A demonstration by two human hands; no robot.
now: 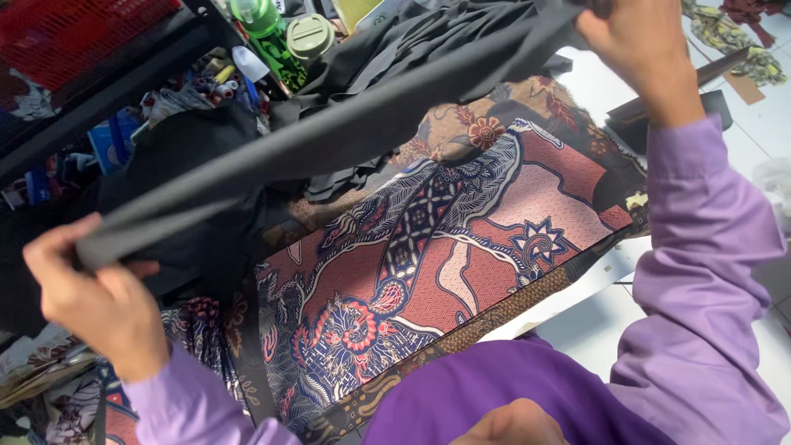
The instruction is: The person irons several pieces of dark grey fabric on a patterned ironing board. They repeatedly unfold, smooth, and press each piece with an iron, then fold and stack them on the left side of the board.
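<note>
Purple cloth of the person's own top (527, 395) fills the bottom edge closest to the lens, with a bit of skin showing at its lower rim, too cropped to identify. Above it, the patterned cloth (461, 247) is the biggest thing in sight: a red, blue and cream print with swirls and flowers, spread flat across the middle. Over that patterned cloth runs a long dark grey strip of fabric (329, 140), pulled taut on a slant from lower left to upper right. More dark grey fabric (428, 41) lies heaped beyond the patterned cloth's far edge, and a black cloth (181, 148) lies bunched off its left side

Both hands are held well apart, one at each end of the strip. Left hand (95, 288), in a purple sleeve, is closed in a fist around the strip's lower end, left of the patterned cloth. Right hand (638, 41), also in a purple sleeve (709, 247), grips the strip's upper end beyond the patterned cloth's far right corner, fingers curled over it

White floor tiles (593, 321) show to the right of the patterned cloth. A red basket (74, 33) sits on a dark shelf far up and left of it. A green bottle (264, 25) with a round lid (311, 37) beside it stands past the patterned cloth's far left corner, next to small thread spools (218, 78)
</note>
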